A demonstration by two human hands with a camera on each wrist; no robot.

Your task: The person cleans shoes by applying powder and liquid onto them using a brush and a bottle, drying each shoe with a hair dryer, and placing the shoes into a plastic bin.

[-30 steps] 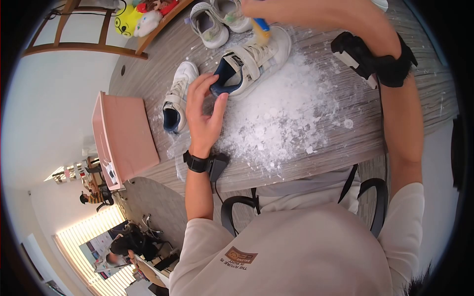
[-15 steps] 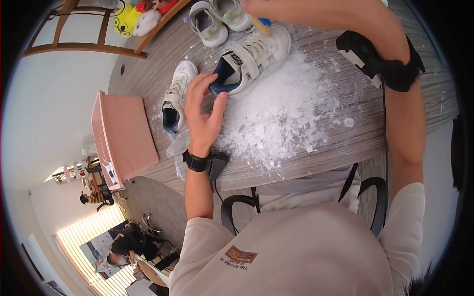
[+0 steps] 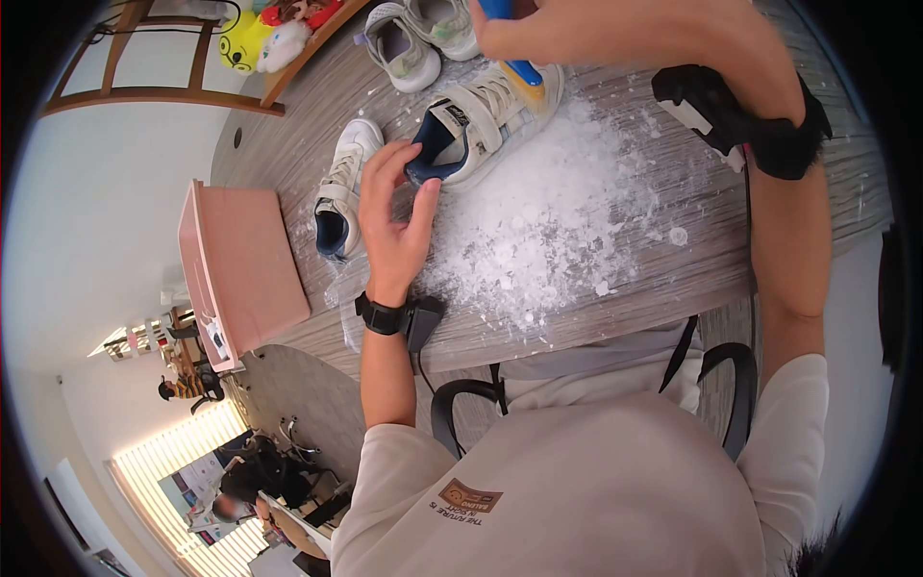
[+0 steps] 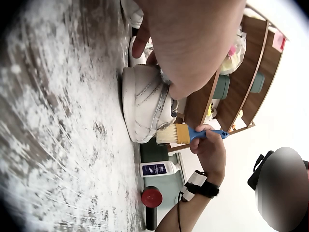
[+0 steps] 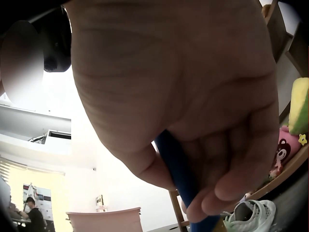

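A white sneaker (image 3: pixel 487 123) with a strap and dark blue lining lies on the wood-grain table. My left hand (image 3: pixel 396 236) holds its heel between thumb and fingers. My right hand (image 3: pixel 577 31) grips the blue handle of a flat brush (image 4: pixel 181 134) with pale bristles and a yellow ferrule. In the head view the brush overlaps the toe end; in the left wrist view its bristles are right at the shoe's upper. White powder (image 3: pixel 553 226) covers the table beside the sneaker. A matching sneaker (image 3: pixel 341 183) lies left of my left hand.
Two more pale shoes (image 3: pixel 396 53) sit at the far edge. A pink bin (image 3: pixel 255 255) stands at the left. In the left wrist view, a white bottle (image 4: pixel 157 168) and a red-and-black object (image 4: pixel 152 197) stand beyond the sneaker, with wooden shelves (image 4: pixel 246 63) behind.
The brush has shifted and tilted over the sneaker's toe, showing more of its blue handle. My right forearm has moved slightly right; my left hand keeps its place at the heel.
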